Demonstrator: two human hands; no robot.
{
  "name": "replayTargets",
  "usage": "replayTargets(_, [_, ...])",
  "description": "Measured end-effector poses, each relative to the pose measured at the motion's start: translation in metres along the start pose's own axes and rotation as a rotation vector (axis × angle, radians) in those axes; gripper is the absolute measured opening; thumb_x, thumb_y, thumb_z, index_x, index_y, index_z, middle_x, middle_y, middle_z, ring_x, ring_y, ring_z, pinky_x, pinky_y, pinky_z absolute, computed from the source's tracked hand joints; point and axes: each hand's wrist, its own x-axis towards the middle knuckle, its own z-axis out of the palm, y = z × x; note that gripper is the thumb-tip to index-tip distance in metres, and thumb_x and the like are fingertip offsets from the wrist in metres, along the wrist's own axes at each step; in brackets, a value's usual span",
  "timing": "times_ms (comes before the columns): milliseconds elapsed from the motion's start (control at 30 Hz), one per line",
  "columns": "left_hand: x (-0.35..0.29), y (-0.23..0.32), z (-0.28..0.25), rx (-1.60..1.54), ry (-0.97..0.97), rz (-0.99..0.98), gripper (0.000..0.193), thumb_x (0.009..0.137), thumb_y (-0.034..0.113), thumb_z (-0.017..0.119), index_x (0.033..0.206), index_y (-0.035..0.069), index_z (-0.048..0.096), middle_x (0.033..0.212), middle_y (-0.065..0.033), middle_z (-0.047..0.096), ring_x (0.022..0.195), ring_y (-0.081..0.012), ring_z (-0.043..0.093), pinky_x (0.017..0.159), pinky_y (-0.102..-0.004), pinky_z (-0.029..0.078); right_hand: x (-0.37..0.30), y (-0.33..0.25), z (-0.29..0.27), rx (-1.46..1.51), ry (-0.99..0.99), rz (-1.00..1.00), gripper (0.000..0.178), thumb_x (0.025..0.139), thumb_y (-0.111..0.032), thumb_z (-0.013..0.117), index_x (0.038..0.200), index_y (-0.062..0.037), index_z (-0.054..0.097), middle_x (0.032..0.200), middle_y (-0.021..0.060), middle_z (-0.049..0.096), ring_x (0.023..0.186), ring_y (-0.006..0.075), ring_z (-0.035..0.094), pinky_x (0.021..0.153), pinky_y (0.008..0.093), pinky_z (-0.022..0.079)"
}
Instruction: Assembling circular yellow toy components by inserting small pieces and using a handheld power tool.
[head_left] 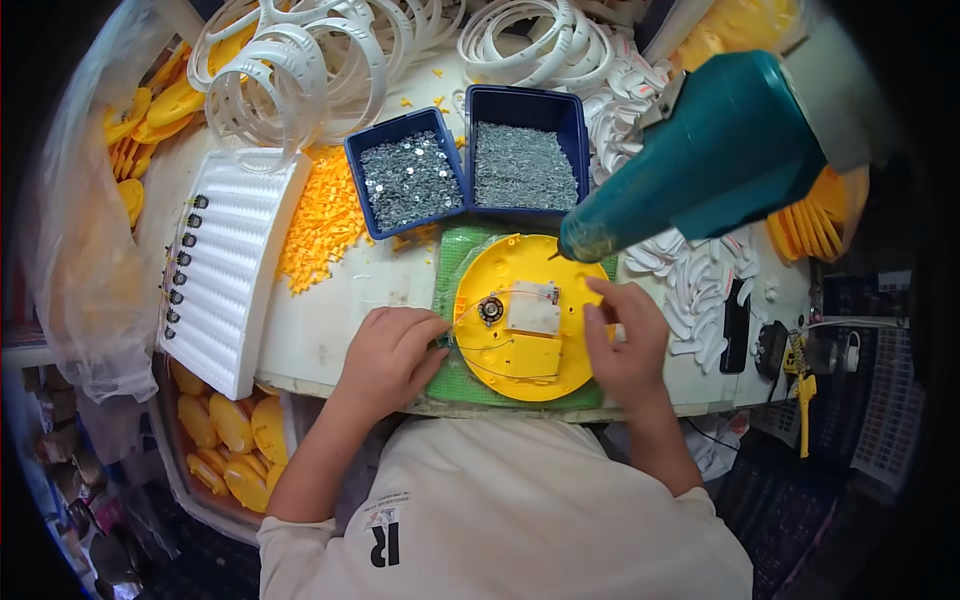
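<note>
At the near edge of the tabletop (pixel 330 330), seen from the head camera, a green mat (pixel 455 260) carries a yellow disc (pixel 520 375), which sits close to the rim with only a narrow strip of mat at six o'clock. Crowding is heavy: at twelve o'clock two blue bins (pixel 520 100) of small metal parts stand just beyond the disc, at two o'clock a teal power tool (pixel 700 160) hangs with its tip over the disc's far rim, at nine o'clock loose yellow pieces (pixel 320 220) and a white ribbed tray (pixel 235 260) lie, and at three o'clock white plastic parts (pixel 690 290) pile up.

The left hand (pixel 390 355) is loosely curled, fingertips at the disc's nine o'clock edge, whether pinching anything I cannot tell. The right hand (pixel 625 340) is half open, fingers resting on the disc's three o'clock rim.

The disc lies flat, bearing a white block (pixel 533 310), a yellow square cover (pixel 533 355), a small dark round part (pixel 490 310) and thin wires.
</note>
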Motion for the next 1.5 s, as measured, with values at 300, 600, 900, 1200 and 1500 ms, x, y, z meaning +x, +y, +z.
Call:
replayTargets(300, [0.017, 0.012, -0.003, -0.076, 0.096, -0.048, 0.038, 0.085, -0.001, 0.072, 0.123, 0.002, 0.072, 0.104, -0.0142, 0.073, 0.093, -0.0332, 0.069, 0.081, -0.0414, 0.056, -0.012, -0.010, 0.031, -0.029, -0.167, -0.130, 0.015, 0.085, -0.014, 0.078, 0.096, -0.0068, 0.072, 0.086, 0.0093, 0.067, 0.078, 0.0295, 0.064, 0.069, 0.0400, 0.052])
replayTargets(600, [0.017, 0.033, 0.003, -0.541, 0.020, -0.471, 0.035, 0.103, 0.004, 0.061, 0.138, 0.000, 0.060, 0.088, -0.0124, 0.071, 0.080, -0.0212, 0.071, 0.074, -0.0332, 0.055, 0.010, -0.035, 0.022, -0.022, -0.193, -0.341, 0.038, 0.079, -0.021, 0.083, 0.115, -0.0082, 0.075, 0.113, 0.0090, 0.066, 0.106, 0.0331, 0.064, 0.092, 0.0447, 0.052])
replayTargets(900, [0.009, 0.029, 0.018, -0.763, 0.087, -0.641, 0.037, 0.108, 0.005, 0.052, 0.144, -0.001, 0.052, 0.095, -0.0042, 0.064, 0.085, -0.0076, 0.059, 0.078, -0.0246, 0.051, 0.022, -0.044, 0.061, -0.055, -0.328, -0.399, 0.032, 0.081, -0.024, 0.084, 0.108, -0.0091, 0.076, 0.119, 0.0072, 0.069, 0.118, 0.0336, 0.062, 0.100, 0.0469, 0.049])
replayTargets(1200, [0.013, 0.019, 0.026, -0.715, 0.218, -0.618, 0.022, 0.105, 0.006, 0.058, 0.120, -0.004, 0.071, 0.105, -0.0136, 0.073, 0.087, -0.0158, 0.071, 0.077, -0.0283, 0.057, 0.023, -0.042, 0.063, -0.065, -0.346, -0.377, 0.029, 0.084, -0.023, 0.083, 0.108, -0.0101, 0.076, 0.117, 0.0053, 0.069, 0.119, 0.0328, 0.062, 0.101, 0.0477, 0.049])
replayTargets(1500, [0.010, 0.026, 0.025, -0.832, 0.200, -0.691, 0.020, 0.104, 0.004, 0.061, 0.119, -0.006, 0.072, 0.106, -0.0140, 0.073, 0.086, -0.0157, 0.073, 0.077, -0.0276, 0.059, 0.018, -0.037, 0.058, -0.070, -0.361, -0.392, 0.031, 0.082, -0.024, 0.083, 0.110, -0.0110, 0.077, 0.118, 0.0040, 0.069, 0.121, 0.0319, 0.061, 0.101, 0.0477, 0.048])
